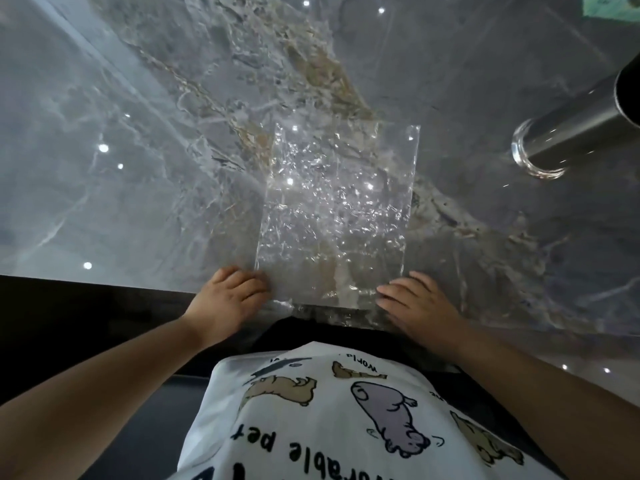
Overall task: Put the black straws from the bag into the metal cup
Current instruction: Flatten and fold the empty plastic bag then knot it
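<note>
A crinkled clear plastic bag (336, 216) lies flat on the marble-patterned table (138, 150), its near end hanging over the table edge in front of me. I see no black straws through the film, so I cannot tell whether any remain inside. My left hand (225, 299) rests at the bag's near left corner, fingers loosely curved, touching the film. My right hand (419, 303) lies flat at the near right corner, fingers extended, pressing the plastic down. Neither hand grasps anything.

The metal cup (575, 133) stands well apart at the far right on a clear glass ring (533, 164), its mouth cut off by the frame edge, so I cannot see whether straws stand in it.

Several risks follow, as I judge them. The slick film could slide off the polished table if I lift both hands at once. The glare on the wrinkles could hide a straw left inside. The tall, narrow cup could tip if I reach across and knock it, spilling whatever it holds.
</note>
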### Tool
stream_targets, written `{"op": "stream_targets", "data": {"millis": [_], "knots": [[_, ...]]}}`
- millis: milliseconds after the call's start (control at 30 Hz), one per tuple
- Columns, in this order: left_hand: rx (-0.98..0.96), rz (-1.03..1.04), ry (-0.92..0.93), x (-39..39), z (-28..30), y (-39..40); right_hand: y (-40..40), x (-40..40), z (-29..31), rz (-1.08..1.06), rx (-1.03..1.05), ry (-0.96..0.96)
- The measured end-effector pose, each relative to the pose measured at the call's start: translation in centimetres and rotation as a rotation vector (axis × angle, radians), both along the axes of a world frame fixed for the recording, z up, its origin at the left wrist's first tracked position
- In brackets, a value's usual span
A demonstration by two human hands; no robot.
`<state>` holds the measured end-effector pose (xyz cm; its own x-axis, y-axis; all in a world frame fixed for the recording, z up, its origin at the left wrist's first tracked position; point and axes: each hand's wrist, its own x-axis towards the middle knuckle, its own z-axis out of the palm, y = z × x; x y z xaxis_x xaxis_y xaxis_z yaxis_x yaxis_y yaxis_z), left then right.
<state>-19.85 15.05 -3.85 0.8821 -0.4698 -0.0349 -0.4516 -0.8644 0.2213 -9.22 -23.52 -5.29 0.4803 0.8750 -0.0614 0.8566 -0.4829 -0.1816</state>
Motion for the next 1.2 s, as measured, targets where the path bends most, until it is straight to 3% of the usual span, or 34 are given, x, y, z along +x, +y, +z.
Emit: {"op": "stream_targets", "data": {"millis": [67, 167, 267, 333, 467, 600, 667, 867, 1067, 1200], "knots": [[-0.174, 0.054, 0.022, 0.7, 1.6, -0.3, 0.3, 0.6, 1.4, -0.088, 0.129, 0.103], [-0.358, 0.241, 0.071, 2.5, 4.2, -0.5, 1.6, 3.2, 4.7, -0.434, 0.247, 0.444], [-0.463, 0.416, 0.306, 5.0, 6.1, -0.7, 2.5, 7.0, 7.6, -0.729, 0.332, 0.701], [-0.652, 0.492, 0.440, 7.1, 7.0, -0.7, 3.1, 9.6, 9.2, -0.790, 0.459, 0.779], [-1.108, 0.476, 0.513, 11.2, 7.3, -0.9, 3.8, 13.3, 10.7, -0.920, 0.744, 1.009], [-1.424, 0.510, 0.582, 14.9, 7.3, -1.4, 4.5, 16.6, 10.5, -1.108, 0.820, 0.991], [-1.412, 0.626, 0.603, 16.5, 7.0, -1.8, 5.3, 17.9, 10.0, -1.183, 0.794, 0.910], [-1.078, 1.018, 0.480, 18.5, 2.5, -2.5, 8.2, 20.1, 6.7, -1.251, 0.679, 0.852], [-0.932, 1.234, 0.414, 19.4, 0.8, -2.3, 8.9, 21.3, 4.5, -1.236, 0.659, 0.961], [-0.833, 1.269, 0.394, 20.1, 0.6, -1.9, 8.9, 21.8, 3.4, -1.231, 0.532, 0.902]]}}
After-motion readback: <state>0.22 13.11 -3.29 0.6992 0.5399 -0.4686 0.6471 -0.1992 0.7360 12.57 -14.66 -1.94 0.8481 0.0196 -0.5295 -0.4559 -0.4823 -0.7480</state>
